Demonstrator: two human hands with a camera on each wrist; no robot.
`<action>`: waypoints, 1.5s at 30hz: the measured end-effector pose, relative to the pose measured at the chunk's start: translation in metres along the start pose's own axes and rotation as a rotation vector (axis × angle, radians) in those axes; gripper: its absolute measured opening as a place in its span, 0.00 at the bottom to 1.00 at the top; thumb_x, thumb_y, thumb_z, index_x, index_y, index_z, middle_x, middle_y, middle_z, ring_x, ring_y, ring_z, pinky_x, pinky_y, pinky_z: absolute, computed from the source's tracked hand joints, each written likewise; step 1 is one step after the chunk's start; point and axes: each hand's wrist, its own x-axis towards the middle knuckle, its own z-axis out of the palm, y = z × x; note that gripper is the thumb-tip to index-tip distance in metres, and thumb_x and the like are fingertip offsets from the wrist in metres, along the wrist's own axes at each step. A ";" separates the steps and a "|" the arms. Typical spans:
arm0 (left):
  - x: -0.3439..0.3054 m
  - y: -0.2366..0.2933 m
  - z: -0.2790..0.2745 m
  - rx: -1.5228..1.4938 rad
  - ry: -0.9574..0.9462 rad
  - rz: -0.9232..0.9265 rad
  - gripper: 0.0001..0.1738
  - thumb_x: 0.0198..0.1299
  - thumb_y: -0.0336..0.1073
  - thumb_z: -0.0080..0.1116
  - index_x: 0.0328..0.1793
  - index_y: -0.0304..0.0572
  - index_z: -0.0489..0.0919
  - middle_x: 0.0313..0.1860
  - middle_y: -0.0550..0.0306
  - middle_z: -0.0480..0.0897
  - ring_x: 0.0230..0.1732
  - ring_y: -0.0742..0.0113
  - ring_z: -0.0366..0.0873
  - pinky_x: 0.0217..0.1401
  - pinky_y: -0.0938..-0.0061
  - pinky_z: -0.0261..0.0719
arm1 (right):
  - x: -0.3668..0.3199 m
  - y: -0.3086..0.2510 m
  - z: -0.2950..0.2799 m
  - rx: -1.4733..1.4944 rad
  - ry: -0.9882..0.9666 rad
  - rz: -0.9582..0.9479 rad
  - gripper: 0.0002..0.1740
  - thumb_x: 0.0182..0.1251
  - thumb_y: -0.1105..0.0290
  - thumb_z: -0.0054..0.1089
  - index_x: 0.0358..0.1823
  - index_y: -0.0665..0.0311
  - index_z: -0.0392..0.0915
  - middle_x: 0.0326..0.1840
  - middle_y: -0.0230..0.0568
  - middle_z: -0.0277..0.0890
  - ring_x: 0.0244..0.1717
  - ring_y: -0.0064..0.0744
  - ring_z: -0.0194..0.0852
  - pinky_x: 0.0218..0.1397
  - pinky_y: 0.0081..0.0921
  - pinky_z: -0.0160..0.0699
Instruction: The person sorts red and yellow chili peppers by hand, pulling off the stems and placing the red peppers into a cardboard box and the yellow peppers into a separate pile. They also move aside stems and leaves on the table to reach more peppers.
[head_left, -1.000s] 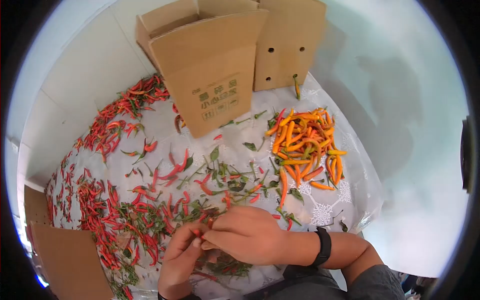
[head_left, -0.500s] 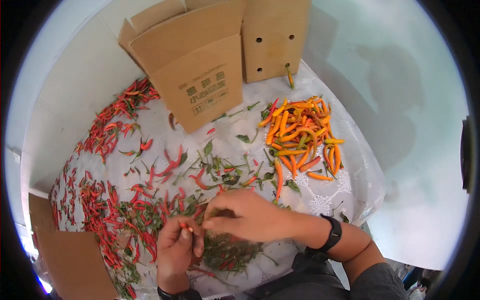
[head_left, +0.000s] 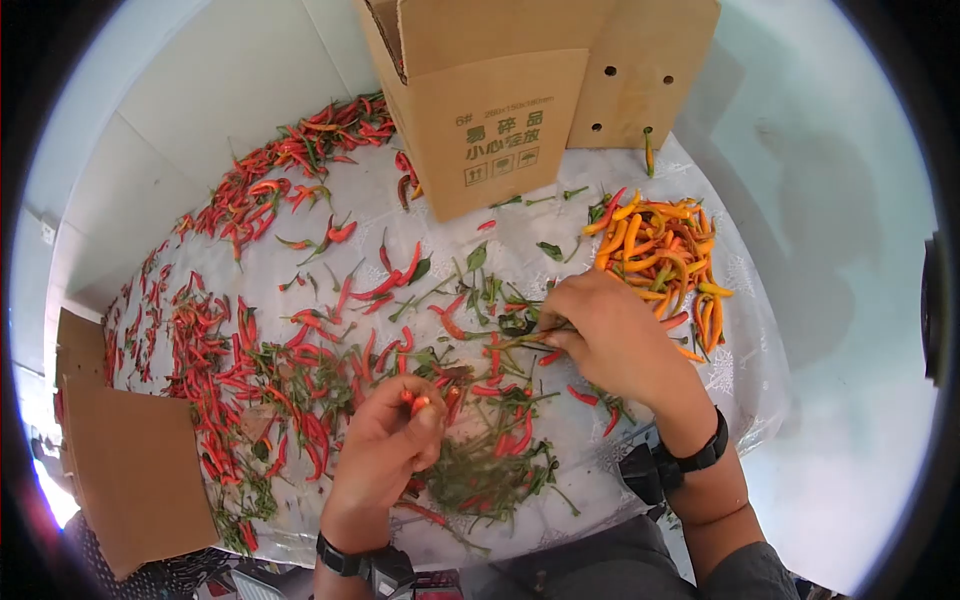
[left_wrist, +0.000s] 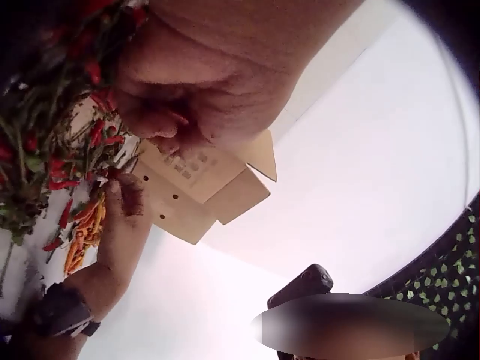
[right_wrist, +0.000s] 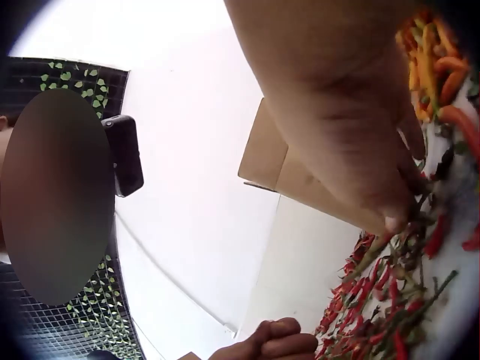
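Curled fingers of the left hand (head_left: 385, 450) hold small red chili peppers (head_left: 416, 403), their cut-looking ends showing between thumb and fingers. Farther right and forward, the right hand (head_left: 610, 335) pinches green stems (head_left: 530, 340) just above the scattered chilies, left of the orange pepper pile (head_left: 655, 245). In the left wrist view the left hand (left_wrist: 202, 82) is seen from the wrist side, with a bit of red inside its fingers. The right wrist view shows the right hand (right_wrist: 345, 120) with its fingertips down among dark stems.
A printed cardboard box (head_left: 490, 120) stands at the back beside another box (head_left: 640, 80). An open box (head_left: 140, 470) is at the lower left. Red chilies (head_left: 205, 350) cover the left of the cloth; a heap of green stems (head_left: 480, 475) lies near the front edge.
The right hand has moved away from the left hand, forward and right, and now pinches stems. The left hand still holds red chilies. The head view has shifted.
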 end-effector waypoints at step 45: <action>-0.005 -0.005 0.005 0.138 -0.089 0.193 0.07 0.71 0.32 0.48 0.48 0.36 0.74 0.35 0.56 0.79 0.33 0.71 0.76 0.35 0.78 0.72 | 0.002 -0.039 0.021 0.624 -0.101 -0.028 0.11 0.64 0.63 0.63 0.37 0.64 0.79 0.28 0.41 0.77 0.32 0.38 0.74 0.37 0.30 0.72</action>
